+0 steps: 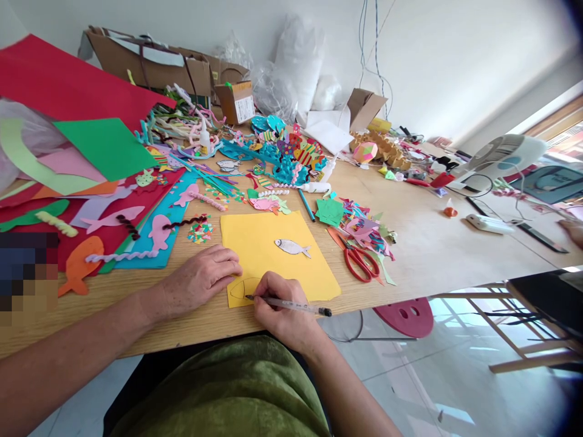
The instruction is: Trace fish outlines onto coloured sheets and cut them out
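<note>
My right hand [285, 306] grips a clear-barrelled pen [296, 304], its tip on a yellow paper sheet [255, 237]. At the pen tip, near the sheet's front left corner, a fish-like outline [237, 289] is drawn in dark line, partly hidden by my hand. My left hand [204, 273] lies flat at the sheet's left edge, fingers stretched onto it. Farther up the sheet rests a white paper fish cutout [292, 247]. Red-handled scissors [361, 262] lie just right of the sheet.
Coloured paper sheets [104, 145] and fish cutouts with fuzzy stems [159, 232] cover the left side. Paper scraps [364, 224] pile up behind the scissors. White glue bottles [204, 138], cardboard boxes [234, 102] and plastic bags stand at the back. A fan [505, 152] lies at right.
</note>
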Demonstrator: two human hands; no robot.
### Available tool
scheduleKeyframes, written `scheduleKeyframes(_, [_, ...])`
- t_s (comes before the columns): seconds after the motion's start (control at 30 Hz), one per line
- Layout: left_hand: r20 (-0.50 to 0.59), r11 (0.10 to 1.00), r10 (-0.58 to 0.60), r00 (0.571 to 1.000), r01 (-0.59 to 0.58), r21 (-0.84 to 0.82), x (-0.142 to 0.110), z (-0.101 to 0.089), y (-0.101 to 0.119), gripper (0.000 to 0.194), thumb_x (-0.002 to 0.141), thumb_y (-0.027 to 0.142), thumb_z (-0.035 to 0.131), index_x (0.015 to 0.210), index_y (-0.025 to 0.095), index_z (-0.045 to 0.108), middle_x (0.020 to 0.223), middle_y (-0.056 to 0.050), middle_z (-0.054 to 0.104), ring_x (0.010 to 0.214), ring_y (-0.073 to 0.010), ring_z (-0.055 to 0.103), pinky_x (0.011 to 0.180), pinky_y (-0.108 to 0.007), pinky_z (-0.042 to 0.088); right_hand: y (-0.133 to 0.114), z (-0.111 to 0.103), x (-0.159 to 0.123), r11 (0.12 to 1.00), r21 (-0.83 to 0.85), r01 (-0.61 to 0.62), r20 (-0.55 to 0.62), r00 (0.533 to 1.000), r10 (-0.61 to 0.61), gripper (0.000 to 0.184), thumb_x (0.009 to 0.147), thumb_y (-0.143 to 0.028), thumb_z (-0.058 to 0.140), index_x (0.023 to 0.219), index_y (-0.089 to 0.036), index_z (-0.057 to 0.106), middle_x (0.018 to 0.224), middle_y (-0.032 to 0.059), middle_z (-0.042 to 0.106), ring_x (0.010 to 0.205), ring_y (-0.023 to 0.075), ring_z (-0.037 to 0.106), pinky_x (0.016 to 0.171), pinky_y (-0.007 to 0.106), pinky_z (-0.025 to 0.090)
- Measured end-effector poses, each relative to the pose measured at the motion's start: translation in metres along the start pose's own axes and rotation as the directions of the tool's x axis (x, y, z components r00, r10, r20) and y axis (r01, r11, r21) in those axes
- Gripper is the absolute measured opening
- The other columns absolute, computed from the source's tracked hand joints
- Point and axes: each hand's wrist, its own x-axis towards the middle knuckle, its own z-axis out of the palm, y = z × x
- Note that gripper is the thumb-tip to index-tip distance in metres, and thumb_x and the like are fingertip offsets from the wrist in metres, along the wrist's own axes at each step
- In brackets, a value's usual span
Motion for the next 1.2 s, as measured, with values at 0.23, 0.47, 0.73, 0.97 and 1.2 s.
scheduleKeyframes(0.23, [-0.006,1.0,0.003,1.0,-0.003,0.006,0.0,-0.0006,0.0007,0.019,0.091,0.017,0.043,0.091,0.018,0.062,0.092,-0.005,0.061,0.088,-0.017,0.054,0.079,-0.028,0.043,0.001,0.0002,-0.0013,1.0,0.004,0.005,0.006,1.0,-0.005,0.008,0.065,-0.011,0.047,0.062,-0.019,0.05,0.052,-0.0062,0.048,0.045,0.0066,0.04,0.046,0.017,0.031])
scheduleKeyframes(0.47, [0.002,1.0,0.0,1.0,0.0,0.006,0.0001,-0.0006,0.0004,0.022,0.092,0.018,0.04,0.091,0.018,0.063,0.093,-0.005,0.061,0.088,-0.0175,0.054,0.078,-0.029,0.044,0.0007,-0.0004,-0.0013,1.0,-0.001,0.013,0.012,1.0,-0.013,0.008,0.064,-0.011,0.047,0.061,-0.019,0.049,0.052,-0.0059,0.048,0.046,0.0067,0.04,0.046,0.017,0.031])
scheduleKeyframes(0.73, [-0.019,1.0,0.014,1.0,-0.013,0.008,-0.0004,0.0008,0.0004,0.02,0.092,0.017,0.042,0.09,0.017,0.062,0.091,-0.005,0.06,0.088,-0.0173,0.054,0.078,-0.028,0.042,-0.0035,0.0004,-0.0024,0.999,0.007,-0.032,-0.106,0.994,0.033,0.007,0.073,-0.019,0.048,0.066,-0.02,0.05,0.051,-0.0061,0.044,0.045,0.0076,0.037,0.044,0.018,0.03])
scheduleKeyframes(0.97, [-0.01,1.0,0.012,1.0,-0.012,0.01,-0.0003,0.0,0.0012,0.02,0.092,0.017,0.042,0.091,0.016,0.061,0.092,-0.005,0.06,0.088,-0.0174,0.053,0.079,-0.028,0.041,-0.0029,0.0028,-0.002,1.0,-0.001,-0.031,-0.072,0.997,0.031,0.006,0.075,-0.018,0.049,0.074,-0.019,0.055,0.055,-0.0044,0.051,0.047,0.0084,0.043,0.047,0.018,0.033])
scheduleKeyframes(1.2, [0.001,1.0,-0.01,1.0,0.01,0.001,-0.0003,0.0,0.0027,0.021,0.093,0.018,0.04,0.091,0.017,0.061,0.092,-0.005,0.06,0.089,-0.0177,0.053,0.08,-0.029,0.042,0.0033,0.0084,0.0032,0.999,-0.029,-0.027,-0.125,0.992,0.023,0.008,0.072,-0.017,0.049,0.07,-0.018,0.058,0.053,-0.0041,0.052,0.045,0.0083,0.043,0.048,0.019,0.034])
